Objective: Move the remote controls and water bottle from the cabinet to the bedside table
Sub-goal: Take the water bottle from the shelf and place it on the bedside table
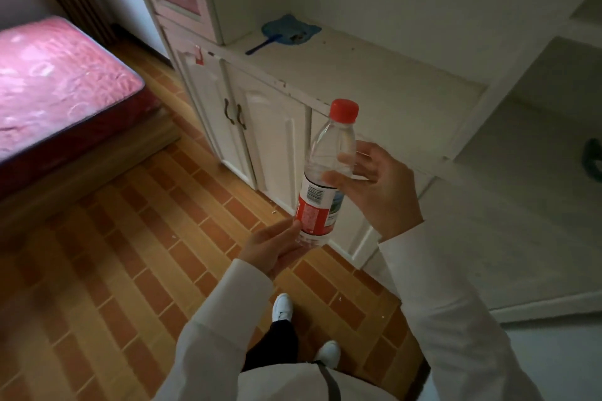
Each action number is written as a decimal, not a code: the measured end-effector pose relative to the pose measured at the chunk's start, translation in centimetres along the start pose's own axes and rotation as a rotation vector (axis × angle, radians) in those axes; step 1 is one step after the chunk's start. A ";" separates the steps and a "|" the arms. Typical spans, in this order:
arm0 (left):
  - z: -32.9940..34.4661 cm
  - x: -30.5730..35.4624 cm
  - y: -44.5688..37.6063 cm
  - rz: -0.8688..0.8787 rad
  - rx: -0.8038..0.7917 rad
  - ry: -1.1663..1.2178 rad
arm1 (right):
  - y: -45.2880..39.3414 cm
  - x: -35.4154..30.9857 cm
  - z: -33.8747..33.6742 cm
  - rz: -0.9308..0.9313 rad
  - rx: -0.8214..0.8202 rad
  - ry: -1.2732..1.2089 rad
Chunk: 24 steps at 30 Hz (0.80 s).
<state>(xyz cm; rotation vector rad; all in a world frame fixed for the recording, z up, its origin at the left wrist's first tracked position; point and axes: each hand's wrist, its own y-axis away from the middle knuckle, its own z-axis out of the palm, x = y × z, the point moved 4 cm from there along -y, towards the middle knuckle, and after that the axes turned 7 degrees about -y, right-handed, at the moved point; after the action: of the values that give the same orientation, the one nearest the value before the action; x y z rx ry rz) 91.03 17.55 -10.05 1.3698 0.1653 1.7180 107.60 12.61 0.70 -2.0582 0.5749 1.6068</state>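
Observation:
A clear water bottle (325, 172) with a red cap and a red and white label is held upright in the air in front of the white cabinet (358, 75). My left hand (277, 246) grips its base from below. The thumb and fingers of my right hand (374, 185) rest on its upper body from the right. No remote control is in view, and neither is a bedside table.
A blue fly swatter (286, 31) lies at the back of the cabinet top. Cabinet doors with dark handles (234, 114) face the brick-patterned floor (130, 238). A bed with a red mattress (55, 81) stands at the left. Open white shelves (537, 140) are at the right.

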 end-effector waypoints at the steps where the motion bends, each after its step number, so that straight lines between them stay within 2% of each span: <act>1: -0.9 0.2 0.3 0.008 0.027 0.008 | -0.2 -0.1 1.1 -0.003 -0.028 -0.003; 9: -10.0 2.8 1.9 0.079 0.189 0.114 | -2.1 -1.9 12.0 -0.037 -0.257 -0.030; 14: -17.6 5.6 2.7 0.123 0.308 0.201 | -3.8 -3.0 21.5 -0.039 -0.389 -0.062; 24: -32.9 11.6 5.5 0.189 0.510 0.314 | -5.5 -6.8 40.6 -0.188 -0.613 -0.067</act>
<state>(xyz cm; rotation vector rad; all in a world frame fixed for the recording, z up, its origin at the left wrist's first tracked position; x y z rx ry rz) 60.93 35.91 -10.93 1.4964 0.7107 2.1409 77.64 41.29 -0.60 -2.3682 -0.1656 1.8844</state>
